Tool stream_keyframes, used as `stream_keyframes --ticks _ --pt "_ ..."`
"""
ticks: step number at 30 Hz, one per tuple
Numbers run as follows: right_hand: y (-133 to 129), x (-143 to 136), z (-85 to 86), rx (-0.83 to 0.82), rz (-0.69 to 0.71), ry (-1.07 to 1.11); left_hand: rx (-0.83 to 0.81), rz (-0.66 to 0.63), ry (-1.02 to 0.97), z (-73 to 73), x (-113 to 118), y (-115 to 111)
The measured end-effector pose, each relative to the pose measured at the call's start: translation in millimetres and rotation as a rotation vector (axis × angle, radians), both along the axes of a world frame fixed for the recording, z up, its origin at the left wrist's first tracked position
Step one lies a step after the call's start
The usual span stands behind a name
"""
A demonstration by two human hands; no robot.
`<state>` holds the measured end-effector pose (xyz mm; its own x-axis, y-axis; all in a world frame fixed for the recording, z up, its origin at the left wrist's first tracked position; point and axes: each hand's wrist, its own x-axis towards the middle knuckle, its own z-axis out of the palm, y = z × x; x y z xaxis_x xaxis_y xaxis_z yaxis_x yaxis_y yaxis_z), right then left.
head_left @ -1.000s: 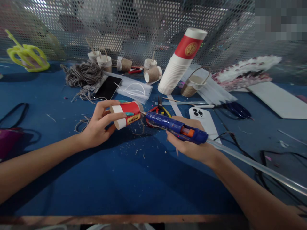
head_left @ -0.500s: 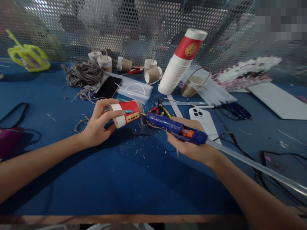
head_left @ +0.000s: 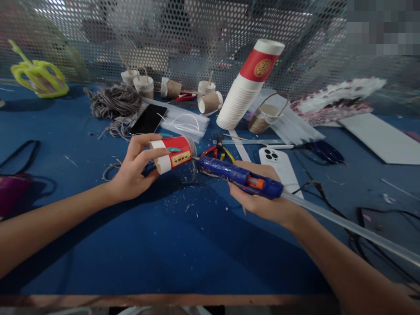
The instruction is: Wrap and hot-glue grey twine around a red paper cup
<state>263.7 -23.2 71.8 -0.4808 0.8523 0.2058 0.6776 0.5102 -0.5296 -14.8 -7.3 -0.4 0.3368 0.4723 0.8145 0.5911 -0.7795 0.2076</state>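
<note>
My left hand [head_left: 136,168] grips a red and white paper cup [head_left: 166,165] lying on its side above the table, its base end turned to the right. Grey cord [head_left: 190,146] circles that base end, and a loose strand of it hangs below. In my right hand [head_left: 259,203] is a blue hot glue gun [head_left: 226,169], its nozzle at the corded end of the cup. A long clear glue stick [head_left: 344,222] sticks out from the gun's back. Part of my right hand is hidden behind the gun.
Behind the gun lie red and yellow handled pliers [head_left: 218,152] and a white phone [head_left: 281,168]. A leaning stack of paper cups [head_left: 241,94] stands farther back. Left of it are a dark phone [head_left: 149,119], a grey cord bundle [head_left: 114,101] and several small cord-wrapped cups [head_left: 143,87].
The cup has turned slightly in my left hand, so its yellow label shows more toward me. The glue gun stays almost still at the corded end.
</note>
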Motion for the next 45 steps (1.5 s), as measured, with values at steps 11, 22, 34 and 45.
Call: stream_keyframes --ticks 11,22,34,45 --pt "-0.5 -1.9 2.3 -0.044 -0.002 0.014 -0.074 -0.019 -0.019 0.2 -0.6 -1.6" --pt "1.7 0.2 -1.6 -0.034 0.024 0.042 -0.08 -0.042 -0.027 -0.1 -0.7 -2.2" --pt "-0.5 1.0 1.7 0.048 -0.002 -0.006 -0.004 -0.004 0.005 1.1 1.4 -0.7" --pt "2.7 3.2 -4.5 0.048 0.008 0.05 0.047 -0.096 -0.014 -0.3 4.5 -0.3"
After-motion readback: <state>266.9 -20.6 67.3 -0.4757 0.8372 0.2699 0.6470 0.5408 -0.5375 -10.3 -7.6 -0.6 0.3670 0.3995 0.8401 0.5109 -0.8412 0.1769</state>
